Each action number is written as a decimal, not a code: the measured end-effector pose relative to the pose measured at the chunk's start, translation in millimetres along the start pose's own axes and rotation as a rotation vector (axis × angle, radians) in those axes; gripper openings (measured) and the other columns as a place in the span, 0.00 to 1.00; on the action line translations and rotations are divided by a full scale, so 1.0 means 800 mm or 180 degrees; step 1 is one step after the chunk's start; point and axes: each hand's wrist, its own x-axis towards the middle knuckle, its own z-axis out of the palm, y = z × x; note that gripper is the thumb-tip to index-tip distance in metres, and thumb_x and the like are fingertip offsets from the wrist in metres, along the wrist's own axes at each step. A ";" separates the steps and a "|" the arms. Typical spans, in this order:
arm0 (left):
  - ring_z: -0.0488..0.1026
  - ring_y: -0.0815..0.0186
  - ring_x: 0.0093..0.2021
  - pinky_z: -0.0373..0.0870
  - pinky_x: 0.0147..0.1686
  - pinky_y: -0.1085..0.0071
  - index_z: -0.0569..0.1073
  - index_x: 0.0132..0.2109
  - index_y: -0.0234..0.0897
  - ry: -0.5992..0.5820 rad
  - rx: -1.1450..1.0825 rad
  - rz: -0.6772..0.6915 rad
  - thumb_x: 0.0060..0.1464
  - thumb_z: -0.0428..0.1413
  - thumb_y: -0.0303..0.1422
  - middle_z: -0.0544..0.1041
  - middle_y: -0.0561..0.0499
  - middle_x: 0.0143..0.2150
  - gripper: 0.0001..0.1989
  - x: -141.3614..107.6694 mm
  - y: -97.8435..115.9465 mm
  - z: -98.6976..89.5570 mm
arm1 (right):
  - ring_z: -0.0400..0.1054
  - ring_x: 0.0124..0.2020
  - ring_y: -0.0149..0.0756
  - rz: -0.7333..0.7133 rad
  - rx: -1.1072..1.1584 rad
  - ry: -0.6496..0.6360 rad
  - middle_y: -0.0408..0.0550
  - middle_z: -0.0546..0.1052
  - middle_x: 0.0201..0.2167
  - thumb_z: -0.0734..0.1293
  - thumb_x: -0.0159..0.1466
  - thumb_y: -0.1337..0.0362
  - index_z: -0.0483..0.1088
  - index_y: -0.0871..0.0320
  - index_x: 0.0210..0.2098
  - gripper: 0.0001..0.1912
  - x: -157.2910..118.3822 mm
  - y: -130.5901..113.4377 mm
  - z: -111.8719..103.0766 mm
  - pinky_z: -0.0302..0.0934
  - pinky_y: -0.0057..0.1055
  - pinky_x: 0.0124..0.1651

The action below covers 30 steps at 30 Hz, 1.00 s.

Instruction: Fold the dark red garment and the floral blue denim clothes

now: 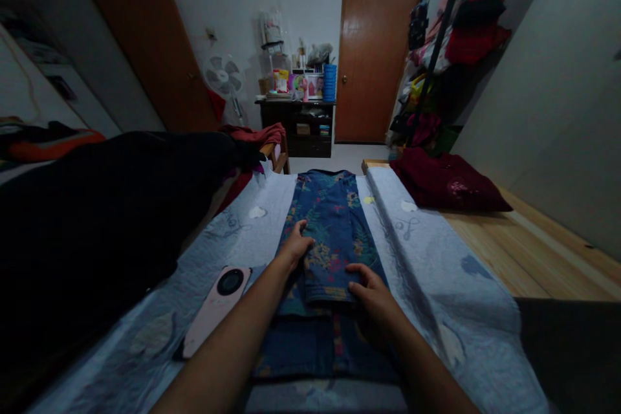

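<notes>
A dark blue floral shirt (327,200) lies in a long folded strip down the middle of the bed. What looks like its sleeve is laid lengthwise on top, with the cuff (330,293) toward me. My left hand (297,247) rests at the left edge of this layer, thumb and forefinger apart on the cloth. Beside the cuff's right edge is my right hand (367,286), its forefinger and thumb also spread on the fabric. The other fingers of both hands are partly hidden. Left of my left forearm lies a pink phone (213,310), camera side up.
A pale patterned sheet (242,233) covers the bed. Dark clothing (111,207) is heaped at the left. A folded maroon garment (446,178) sits on bare wooden boards (485,246) at the right. Beyond are a dark cabinet (276,123), a fan (223,74) and a door (371,52).
</notes>
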 end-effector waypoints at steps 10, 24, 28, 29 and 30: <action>0.74 0.63 0.46 0.70 0.47 0.69 0.72 0.52 0.39 -0.0956 0.0660 0.0374 0.43 0.58 0.27 0.76 0.50 0.47 0.25 -0.087 -0.011 -0.020 | 0.72 0.37 0.39 -0.0057 -0.0445 -0.0030 0.45 0.77 0.38 0.68 0.51 0.58 0.68 0.54 0.44 0.21 -0.008 -0.004 -0.010 0.67 0.33 0.37; 0.61 0.54 0.63 0.56 0.63 0.58 0.71 0.54 0.39 -0.0040 0.2675 0.1434 0.50 0.56 0.28 0.62 0.42 0.63 0.22 -0.129 -0.021 -0.009 | 0.73 0.43 0.44 -0.0587 -0.3729 -0.0242 0.50 0.79 0.41 0.64 0.60 0.57 0.74 0.53 0.43 0.14 -0.017 -0.029 -0.027 0.61 0.35 0.46; 0.48 0.55 0.70 0.46 0.68 0.56 0.67 0.59 0.42 -0.0344 0.2985 0.1926 0.56 0.54 0.32 0.55 0.46 0.70 0.23 -0.133 -0.023 -0.001 | 0.73 0.45 0.45 -0.0818 -0.4351 0.0038 0.54 0.79 0.43 0.61 0.64 0.58 0.73 0.56 0.47 0.16 0.003 -0.056 -0.019 0.61 0.36 0.47; 0.46 0.56 0.71 0.44 0.68 0.55 0.66 0.60 0.42 -0.0510 0.3019 0.1956 0.57 0.54 0.34 0.55 0.47 0.70 0.23 -0.134 -0.025 0.002 | 0.72 0.48 0.45 -0.0972 -0.4384 0.0097 0.56 0.78 0.45 0.60 0.65 0.60 0.73 0.57 0.48 0.16 0.013 -0.059 -0.015 0.61 0.36 0.50; 0.45 0.56 0.71 0.44 0.68 0.54 0.66 0.61 0.43 -0.0661 0.3052 0.1942 0.57 0.54 0.36 0.55 0.47 0.71 0.24 -0.134 -0.028 0.005 | 0.70 0.51 0.44 -0.1148 -0.4388 0.0149 0.57 0.77 0.49 0.59 0.66 0.62 0.72 0.58 0.50 0.17 0.024 -0.060 -0.010 0.59 0.36 0.54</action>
